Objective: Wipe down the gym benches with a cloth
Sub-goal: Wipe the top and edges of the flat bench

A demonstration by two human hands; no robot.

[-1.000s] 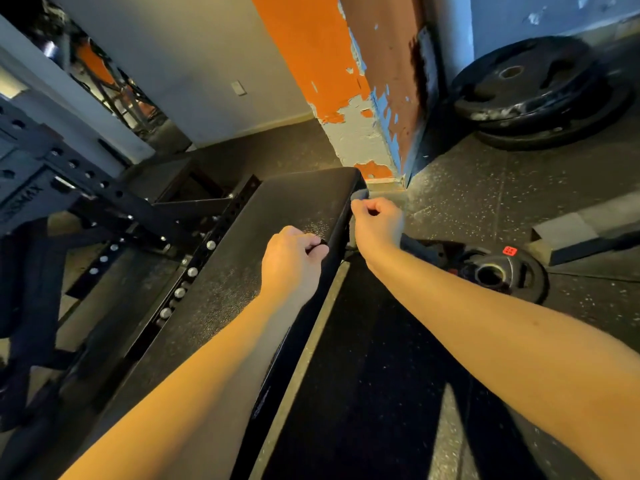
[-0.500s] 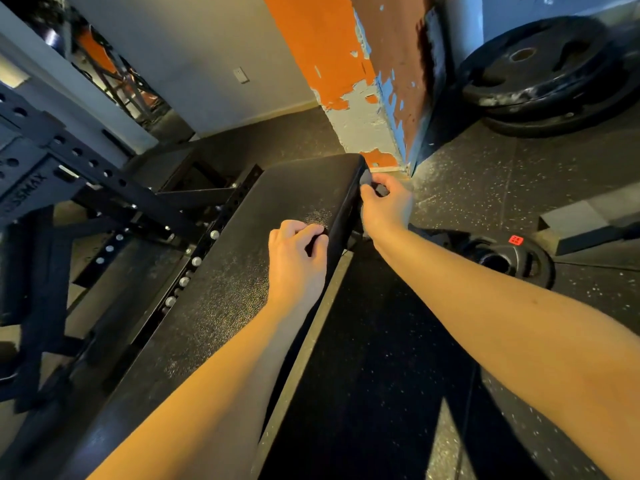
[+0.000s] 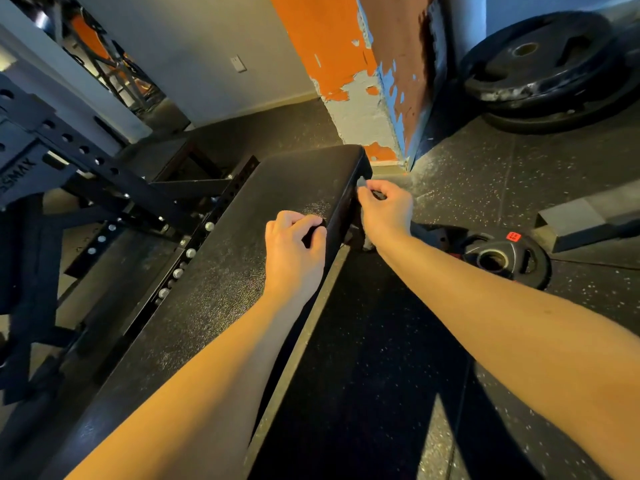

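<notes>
Item: bench (image 3: pixel 242 258), black, with a pebbled pad worn to a pale sheen in patches. It ran from the near left to the far middle, and its far end stopped just short of a pillar (image 3: pixel 349 64) with peeling orange paint.

Cloth (image 3: pixel 367 242): grey and small, lying against the bench's right side face near the far end. Only scraps showed above and below the fingers; the rest was hidden, so its size and folds could not be made out.

Right hand (image 3: pixel 386 211): thumb and curled fingers pinched the cloth against the pad's side.

Left hand (image 3: pixel 292 251): on the pad top at the right edge, nearer than the right hand, with fingers and thumb curled in. Whether it clasped the edge or something dark could not be told.

Surroundings:
- Left of the bench stood a black rack (image 3: pixel 86 161) with rows of holes, cut off by the frame, its lettering only partly legible.
- A row of silver studs ran along the bench's left flank.
- The floor (image 3: pixel 485 174) was dark speckled rubber.
- To the right lay a small weight plate (image 3: pixel 502 258) bearing a red tag too small to read.
- At far right, large plates (image 3: pixel 540 64) leaned by the wall.
- A grey block (image 3: pixel 571 216) lay at the right, partly out of frame
</notes>
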